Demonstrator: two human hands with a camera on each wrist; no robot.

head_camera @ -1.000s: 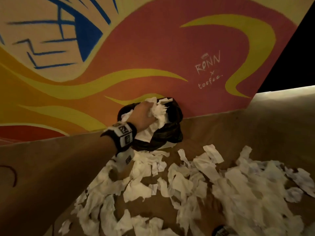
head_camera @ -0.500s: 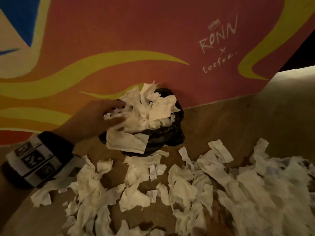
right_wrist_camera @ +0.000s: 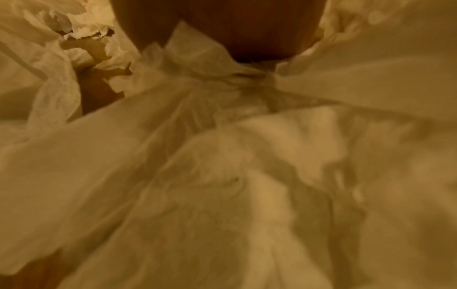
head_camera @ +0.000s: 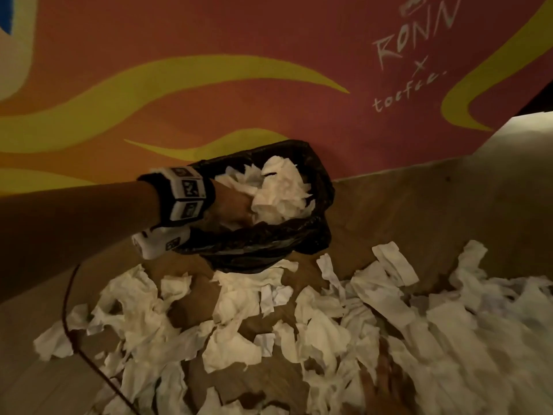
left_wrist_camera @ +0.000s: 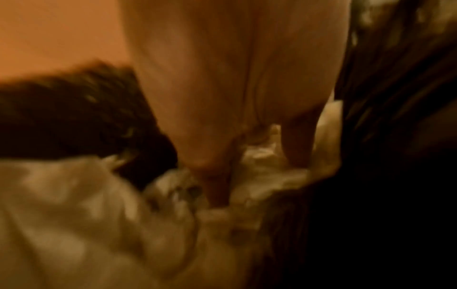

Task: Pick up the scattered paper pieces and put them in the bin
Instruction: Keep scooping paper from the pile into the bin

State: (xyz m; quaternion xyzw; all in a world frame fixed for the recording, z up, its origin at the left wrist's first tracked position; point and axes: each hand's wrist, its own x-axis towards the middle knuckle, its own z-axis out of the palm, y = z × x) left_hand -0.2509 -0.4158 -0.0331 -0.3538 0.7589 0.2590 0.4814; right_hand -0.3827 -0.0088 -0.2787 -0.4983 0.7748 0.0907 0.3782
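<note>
A small bin with a black liner [head_camera: 269, 244] stands on the floor against the painted wall, stuffed with white paper [head_camera: 278, 193]. My left hand [head_camera: 232, 205] is down inside its left side. In the left wrist view the fingers [left_wrist_camera: 217, 176] point straight down and press into the crumpled paper [left_wrist_camera: 86, 215], beside the dark liner [left_wrist_camera: 395, 97]. Several torn paper pieces [head_camera: 374, 310] cover the floor in front of the bin. In the right wrist view my right hand [right_wrist_camera: 257, 64] sits low in the pile, with paper [right_wrist_camera: 222, 156] bunched and creased under the palm; its fingers are hidden.
The orange and yellow painted wall [head_camera: 239, 85] stands directly behind the bin. A thin dark cable [head_camera: 68, 310] runs across the wooden floor [head_camera: 419, 211] at the left, partly among the paper. Bare floor shows to the right of the bin.
My left hand moved from the bin's left rim down into the bin. The paper that stood piled above the rim now sits lower inside the liner. The head view has come closer.
</note>
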